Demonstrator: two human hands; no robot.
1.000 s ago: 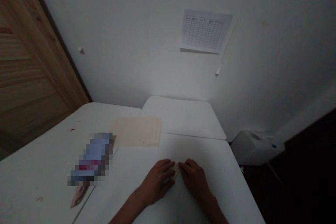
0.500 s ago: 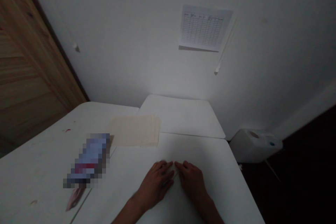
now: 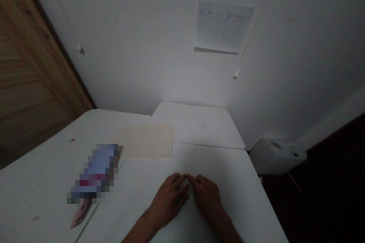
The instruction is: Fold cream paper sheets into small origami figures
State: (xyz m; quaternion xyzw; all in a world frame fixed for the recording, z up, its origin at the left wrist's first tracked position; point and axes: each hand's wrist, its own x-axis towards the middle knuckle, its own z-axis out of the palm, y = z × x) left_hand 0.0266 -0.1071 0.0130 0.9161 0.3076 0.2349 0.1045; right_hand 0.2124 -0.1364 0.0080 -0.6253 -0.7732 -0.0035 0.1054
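Observation:
My left hand (image 3: 171, 193) rests low over the white table (image 3: 228, 197), fingers bent and drawn together. Opposite it, my right hand (image 3: 207, 195) has its fingers curled down, and the index fingertips of both hands meet. A faint pale edge (image 3: 191, 189) shows in the gap below the fingertips; it blends with the tabletop and I cannot make out what it is. Beyond and left of my hands lies a stack of cream lined paper (image 3: 145, 140).
A blurred-out bluish item (image 3: 95, 171) with a pink end (image 3: 80, 214) lies on the left table. A printed table sheet (image 3: 222, 26) hangs on the wall. On the right stands a white plastic container (image 3: 273, 157). Wooden panelling (image 3: 37, 57) is at left.
The index fingertips have come together, with my right hand shifted slightly left. The whole view has moved a little.

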